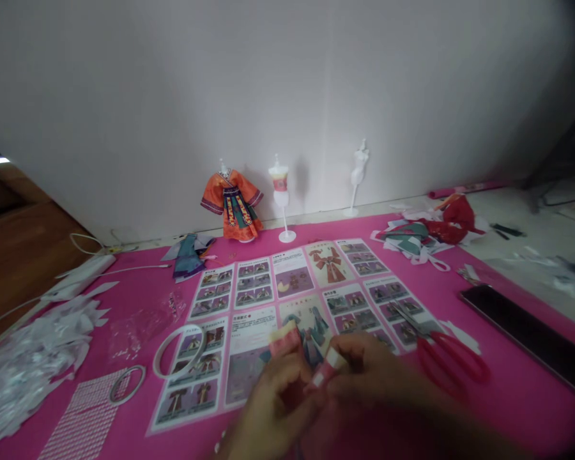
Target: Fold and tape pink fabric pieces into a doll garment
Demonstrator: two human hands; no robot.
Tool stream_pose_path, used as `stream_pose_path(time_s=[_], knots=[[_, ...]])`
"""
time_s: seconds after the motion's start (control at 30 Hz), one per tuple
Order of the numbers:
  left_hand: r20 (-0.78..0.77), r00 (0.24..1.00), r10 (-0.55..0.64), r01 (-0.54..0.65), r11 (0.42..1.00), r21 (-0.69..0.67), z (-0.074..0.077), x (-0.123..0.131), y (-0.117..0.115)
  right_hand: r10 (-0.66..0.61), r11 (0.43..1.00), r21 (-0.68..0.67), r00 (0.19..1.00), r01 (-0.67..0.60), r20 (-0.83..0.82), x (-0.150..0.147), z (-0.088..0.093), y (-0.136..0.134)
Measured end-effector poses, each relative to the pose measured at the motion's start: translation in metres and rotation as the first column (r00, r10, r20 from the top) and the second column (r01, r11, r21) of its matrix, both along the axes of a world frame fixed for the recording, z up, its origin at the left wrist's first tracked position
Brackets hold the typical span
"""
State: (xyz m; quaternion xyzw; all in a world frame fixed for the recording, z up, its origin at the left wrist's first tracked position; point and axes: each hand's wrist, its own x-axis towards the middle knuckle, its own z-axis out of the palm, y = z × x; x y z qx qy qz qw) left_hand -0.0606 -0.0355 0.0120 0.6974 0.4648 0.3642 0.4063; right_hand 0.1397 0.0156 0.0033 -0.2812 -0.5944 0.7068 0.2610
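Both hands are close together over the lower middle of the instruction sheet point(249, 364). My left hand point(282, 402) pinches a small pink and cream strip of fabric point(285, 340), one end of which sticks up above the fingers. At its other end, my right hand point(364, 370) grips the same piece, where a white patch shows. Motion blur hides its finer detail. Behind the sheet stands a small white mannequin point(282, 198) wearing a similar pink and yellow band. Red-handled scissors point(431, 338) lie with their blades on the sheet, right of my right hand.
A mannequin in an orange robe point(232, 204) and a bare white mannequin point(359, 169) stand by the wall. Tape rolls point(159, 358), white scraps point(33, 364) and a power strip point(79, 278) are left. Fabric scraps point(426, 230) and a dark phone point(522, 332) lie right.
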Motion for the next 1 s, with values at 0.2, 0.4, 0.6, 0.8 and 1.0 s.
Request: stream_pose_path(time_s=[0.2, 0.4, 0.6, 0.8, 1.0], knots=[[0.146, 0.989, -0.036, 0.038, 0.999, -0.010, 0.012, 0.003, 0.006, -0.116, 0.993, -0.041, 0.992, 0.114, -0.056, -0.002, -0.001, 0.005], [0.182, 0.978, 0.101, -0.095, 0.995, -0.039, 0.006, 0.004, 0.009, -0.046, 0.999, 0.007, 0.998, 0.046, -0.039, -0.010, -0.011, 0.003], [0.170, 0.974, 0.150, -0.121, 0.978, -0.168, 0.002, 0.010, 0.006, -0.092, 0.992, 0.087, 0.996, 0.093, -0.017, -0.011, -0.007, 0.005], [0.205, 0.974, 0.097, -0.059, 0.981, -0.185, 0.000, 0.014, 0.011, -0.168, 0.958, 0.254, 0.980, 0.136, 0.110, -0.011, -0.002, 0.008], [0.274, 0.959, 0.079, -0.025, 0.980, -0.196, -0.005, 0.015, 0.015, -0.122, 0.964, 0.249, 0.987, 0.093, 0.105, -0.008, -0.005, 0.012]])
